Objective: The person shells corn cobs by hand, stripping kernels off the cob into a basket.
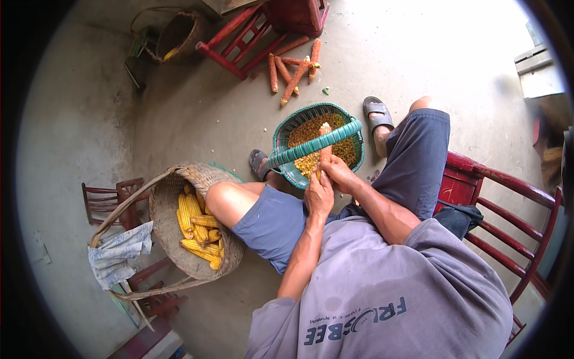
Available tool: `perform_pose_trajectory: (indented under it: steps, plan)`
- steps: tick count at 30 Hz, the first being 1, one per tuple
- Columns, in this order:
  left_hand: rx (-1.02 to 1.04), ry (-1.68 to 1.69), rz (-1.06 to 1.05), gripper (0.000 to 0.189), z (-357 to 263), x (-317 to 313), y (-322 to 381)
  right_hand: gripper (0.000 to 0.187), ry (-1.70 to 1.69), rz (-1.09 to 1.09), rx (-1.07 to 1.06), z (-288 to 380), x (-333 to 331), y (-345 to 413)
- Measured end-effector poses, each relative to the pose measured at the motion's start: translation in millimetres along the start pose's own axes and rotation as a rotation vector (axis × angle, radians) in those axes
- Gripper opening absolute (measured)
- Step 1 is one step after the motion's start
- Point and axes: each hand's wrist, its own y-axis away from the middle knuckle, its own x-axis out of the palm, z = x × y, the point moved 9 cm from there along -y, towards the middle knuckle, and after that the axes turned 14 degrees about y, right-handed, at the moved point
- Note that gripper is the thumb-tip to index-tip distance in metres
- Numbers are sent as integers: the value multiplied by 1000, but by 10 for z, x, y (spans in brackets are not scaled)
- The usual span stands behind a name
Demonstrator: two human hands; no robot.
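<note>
A corn cob (326,146) points away from me over a green woven basket (280,134). Its far part is stripped to reddish core, while some yellow kernels show near my fingers. My right hand (339,173) wraps around the cob's near part. Against its near end, my left hand (319,195) is closed, with the thumb pressing beside the right thumb. Loose yellow kernels (309,164) cover the basket's bottom, and its arched handle (314,148) passes across, partly behind the cob. The cob's near end is hidden by my fingers.
At my left knee, a large wicker basket (168,244) lies tilted, holding several yellow corn ears (193,215). Stripped cobs (293,83) lie on the floor beyond, beside a red wooden chair (244,40). Another red chair (506,220) is at my right. A smaller basket (179,38) rests far left.
</note>
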Motion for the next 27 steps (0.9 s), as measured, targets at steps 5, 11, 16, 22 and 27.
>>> perform_pose_trajectory:
  steps: [5,11,16,22,27]
  plan:
    - [-24,193,-56,40,145,-45,-37,16,-222,149,-45,191,157,94]
    - [14,245,-64,48,207,-37,-53,16,-245,210,-44,131,172,72]
    - [-429,389,76,53,619,19,-77,21,-289,90,-15,139,227,122]
    - [-60,125,20,49,158,72,-7,23,-122,-45,-20,-81,-18,-76]
    - [-197,246,37,54,506,136,-70,21,-90,-146,3,63,-48,30]
